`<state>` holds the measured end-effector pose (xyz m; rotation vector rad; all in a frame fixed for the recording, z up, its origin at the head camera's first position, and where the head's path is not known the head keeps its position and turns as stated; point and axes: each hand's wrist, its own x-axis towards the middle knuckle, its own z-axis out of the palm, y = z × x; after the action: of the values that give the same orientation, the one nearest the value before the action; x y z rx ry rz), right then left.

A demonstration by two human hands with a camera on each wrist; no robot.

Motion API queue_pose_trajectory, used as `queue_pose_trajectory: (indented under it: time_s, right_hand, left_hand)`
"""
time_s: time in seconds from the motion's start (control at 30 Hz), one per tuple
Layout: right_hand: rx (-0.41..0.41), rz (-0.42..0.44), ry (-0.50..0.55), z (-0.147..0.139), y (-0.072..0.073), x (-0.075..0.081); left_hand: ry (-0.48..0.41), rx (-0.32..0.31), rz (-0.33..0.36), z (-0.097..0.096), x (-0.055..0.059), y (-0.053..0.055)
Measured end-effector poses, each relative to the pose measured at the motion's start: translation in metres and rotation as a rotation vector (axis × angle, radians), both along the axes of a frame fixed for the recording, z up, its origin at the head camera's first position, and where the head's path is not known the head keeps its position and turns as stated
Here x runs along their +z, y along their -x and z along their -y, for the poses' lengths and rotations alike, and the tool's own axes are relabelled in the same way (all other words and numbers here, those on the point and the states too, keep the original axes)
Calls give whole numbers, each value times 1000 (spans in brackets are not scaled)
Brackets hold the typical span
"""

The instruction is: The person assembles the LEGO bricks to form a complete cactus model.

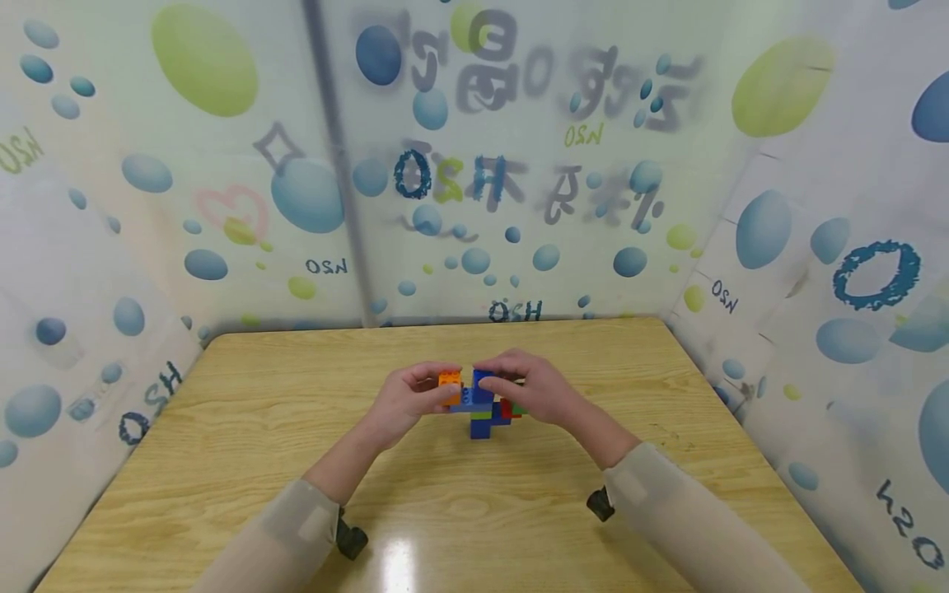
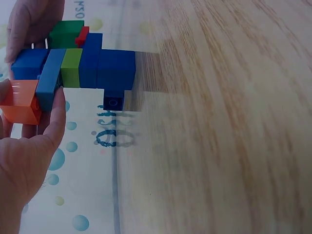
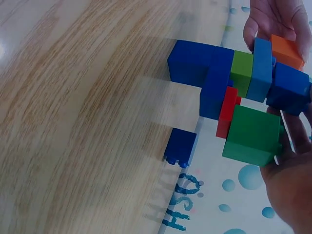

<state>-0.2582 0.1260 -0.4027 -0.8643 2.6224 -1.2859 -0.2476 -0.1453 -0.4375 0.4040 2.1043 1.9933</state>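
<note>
A stack of toy building blocks stands on the table between both hands. My left hand (image 1: pixel 396 405) pinches the orange block (image 1: pixel 449 377) on the left end of a lighter blue block (image 3: pixel 262 70). On the other end sits a dark blue block (image 1: pixel 483 390), gripped between the thumb and fingers of my right hand (image 1: pixel 537 387). Beneath come a lime green block (image 3: pixel 242 68), a longer blue block (image 3: pixel 216 83) and a blue base block (image 1: pixel 480 429). Off to the right side, a red block (image 3: pixel 227 113) carries a green block (image 3: pixel 251 136), close to my right fingers.
A loose blue block (image 3: pixel 180 146) lies on the wooden table (image 1: pixel 474 511) behind the stack. Patterned curtains (image 1: pixel 519 206) hang along the table's far edge and both sides. A dark wrist device (image 1: pixel 351 539) shows below the left sleeve, another (image 1: pixel 600 504) below the right.
</note>
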Motion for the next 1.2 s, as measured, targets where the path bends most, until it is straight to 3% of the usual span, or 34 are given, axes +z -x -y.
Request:
queue_pose_trajectory:
  time_s: [0.57,1.2]
  right_hand:
    - [-37,50,9,6,1,-3]
    - [-21,75,20,6,4,-3]
  left_hand:
    - [-15,-1,-12,0,1,-3]
    - [-17,-1,-12,0,0,-2]
